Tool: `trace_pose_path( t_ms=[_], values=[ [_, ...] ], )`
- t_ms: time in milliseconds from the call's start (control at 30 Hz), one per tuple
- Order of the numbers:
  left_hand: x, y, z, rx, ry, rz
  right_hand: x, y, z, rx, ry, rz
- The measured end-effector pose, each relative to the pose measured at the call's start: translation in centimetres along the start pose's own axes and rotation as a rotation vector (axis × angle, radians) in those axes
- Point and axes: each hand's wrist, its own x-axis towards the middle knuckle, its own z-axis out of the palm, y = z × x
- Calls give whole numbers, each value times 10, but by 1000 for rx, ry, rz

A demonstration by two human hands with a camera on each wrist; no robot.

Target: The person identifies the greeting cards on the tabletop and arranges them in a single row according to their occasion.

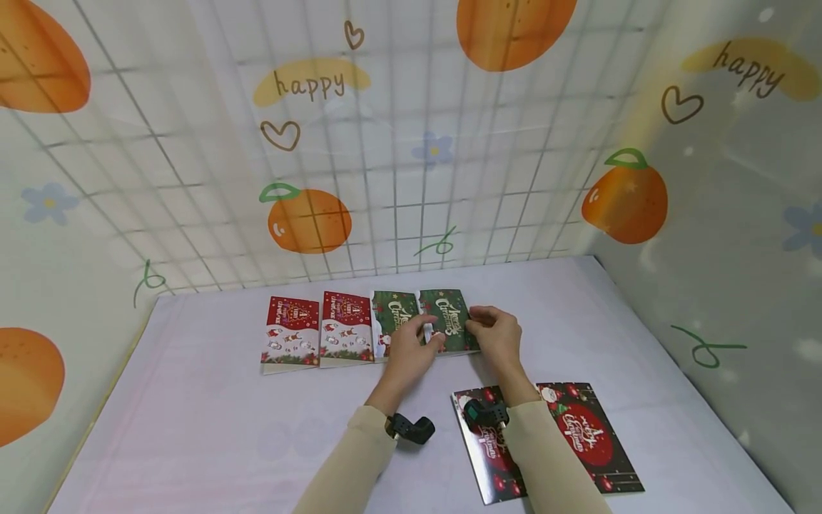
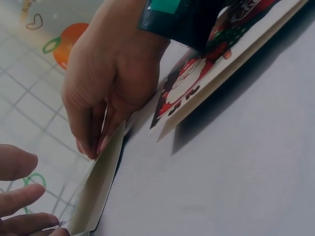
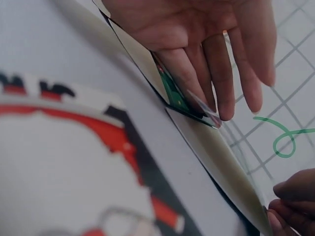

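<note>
- Both your hands are on the green card [image 1: 449, 321], the last in the row of four standing cards at the far side of the table [image 1: 193, 428].
- Your left hand [image 1: 411, 350] pinches its lower left edge — the wrist view shows the fingertips [image 2: 93, 142] curled onto the card's edge.
- Your right hand [image 1: 494, 332] holds the card's right side; its fingers [image 3: 216, 83] lie fairly straight along the fold, the thumb side hidden, so how firm the grip is I cannot tell.
- The step in hand looks like setting this card upright in line with its neighbour, the second green card [image 1: 393, 314], just beyond your left hand.
- Next, I judge, you need to spread the two leaves enough to stand alone, then let go gently — a quick release could tip it.
- Two dark cards [image 1: 578, 435] lie flat under your right forearm.
</note>
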Motion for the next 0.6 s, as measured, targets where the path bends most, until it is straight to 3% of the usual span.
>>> trace_pose_path(
  t_ms=[300, 600],
  values=[
    [-1, 3, -4, 15, -7, 2, -1, -1, -3, -17, 20, -30],
    [-2, 10, -7, -67, 8, 58, -5, -13, -13, 60, 56, -54]
  ],
)
